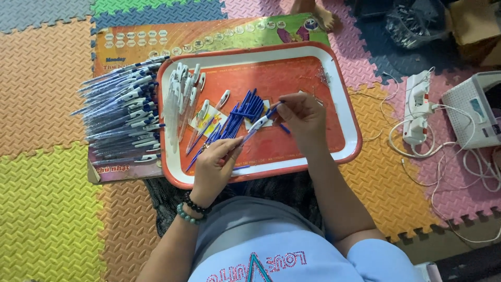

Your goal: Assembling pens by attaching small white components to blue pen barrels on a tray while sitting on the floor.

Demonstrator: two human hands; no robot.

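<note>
I take the red plastic tray with the white rim [342, 94] as my landmark; it lies on the coloured foam-mat floor [47, 209]. Over its middle, my left hand [216, 167] and right hand [302, 117] share one white-and-blue ballpoint pen [259, 123]. The left grip is pinched shut on the pen's lower end, the right closed on its upper, blue end. The pen hangs just above the tray, tilted up toward the right hand.

Inside the tray, left of the hands, lies a loose heap of thin blue refill tubes [237, 117]; further left, against the rim, a row of clear white pen barrels [180, 99]. Outside the left rim, a stack of finished blue-and-white pens [122, 112] rests on a printed cardboard sheet [209, 31].

I judge this to be the fitting-together step: the two ends want pressing home along one line, with the grips steady.
</note>
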